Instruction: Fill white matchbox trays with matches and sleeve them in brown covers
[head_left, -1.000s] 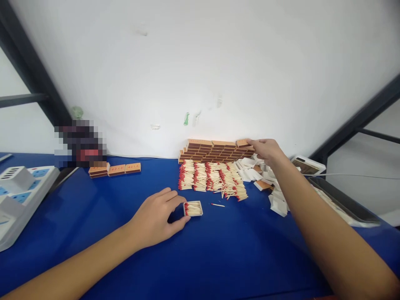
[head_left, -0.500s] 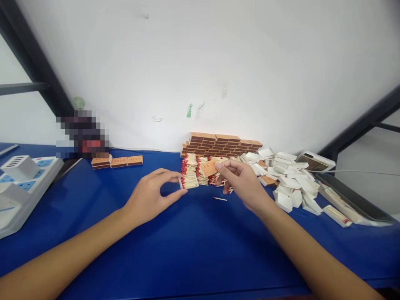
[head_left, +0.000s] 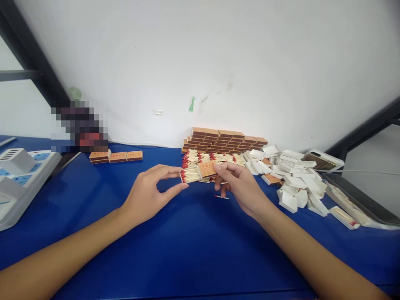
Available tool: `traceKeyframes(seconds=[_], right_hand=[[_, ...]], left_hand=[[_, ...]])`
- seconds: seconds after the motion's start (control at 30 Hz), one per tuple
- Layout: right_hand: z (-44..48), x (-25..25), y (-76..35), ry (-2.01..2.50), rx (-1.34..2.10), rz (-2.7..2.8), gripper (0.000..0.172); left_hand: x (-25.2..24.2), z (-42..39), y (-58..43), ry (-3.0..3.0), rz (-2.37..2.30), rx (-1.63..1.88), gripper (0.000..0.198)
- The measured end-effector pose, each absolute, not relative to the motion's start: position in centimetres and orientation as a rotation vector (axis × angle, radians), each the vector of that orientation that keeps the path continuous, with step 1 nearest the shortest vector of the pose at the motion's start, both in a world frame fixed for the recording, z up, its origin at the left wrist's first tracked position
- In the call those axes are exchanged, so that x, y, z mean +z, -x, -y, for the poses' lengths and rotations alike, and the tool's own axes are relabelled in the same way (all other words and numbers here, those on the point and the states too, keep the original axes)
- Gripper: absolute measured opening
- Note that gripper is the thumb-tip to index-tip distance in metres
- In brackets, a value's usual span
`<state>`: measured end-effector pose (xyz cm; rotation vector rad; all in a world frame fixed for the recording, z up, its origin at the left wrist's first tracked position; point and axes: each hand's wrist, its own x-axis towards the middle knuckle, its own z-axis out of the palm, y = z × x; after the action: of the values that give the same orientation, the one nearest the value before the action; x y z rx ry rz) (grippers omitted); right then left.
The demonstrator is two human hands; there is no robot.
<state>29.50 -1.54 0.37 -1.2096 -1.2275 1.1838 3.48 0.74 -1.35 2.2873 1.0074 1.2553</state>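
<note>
My left hand (head_left: 150, 193) pinches a small white tray full of red-tipped matches (head_left: 189, 175), lifted off the blue table (head_left: 193, 250). My right hand (head_left: 239, 185) holds an orange matchbox sleeve (head_left: 207, 168) right against the tray's right end. Behind them lie rows of loose matches (head_left: 212, 158) and a stack of orange matchbox sleeves (head_left: 223, 139) against the white wall. One single match (head_left: 221, 197) lies on the table under my right hand.
A heap of empty white trays (head_left: 290, 177) lies at the right, with a phone (head_left: 323, 160) and a dark flat tray (head_left: 359, 198) beyond. Three orange matchboxes (head_left: 116, 156) sit at the back left. A white power strip (head_left: 18, 175) is at far left.
My right hand took a sleeve from the stack and brought it to the middle. My left hand lifted the filled tray off the table; tray and sleeve now meet.
</note>
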Motion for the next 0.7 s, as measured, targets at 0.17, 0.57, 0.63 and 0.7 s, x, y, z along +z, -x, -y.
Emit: traceKeyframes(seconds=[0.17,0.57,0.63,0.7], right_hand=[[1.46,0.15,-29.81,1.225,1.136,1.310,0.050],[1.58,0.21,-29.61,1.152,1.084,1.396,0.059],[1.61,0.13,-29.58,1.137,1.082,1.422,0.064],[1.61,0.02,-29.65,1.133,1.100,1.466,0.062]], left_hand=[[-1.11,-0.57,-3.62,-2.258,-1.050,1.250,0.037],[-1.08,-0.70,-3.52,-2.243,-0.996,1.268,0.038],[-1.05,-0.77,-3.49,-2.264,-0.984,1.265,0.037],[-1.06,-0.84,-3.49,-2.292,-0.970,1.255,0.036]])
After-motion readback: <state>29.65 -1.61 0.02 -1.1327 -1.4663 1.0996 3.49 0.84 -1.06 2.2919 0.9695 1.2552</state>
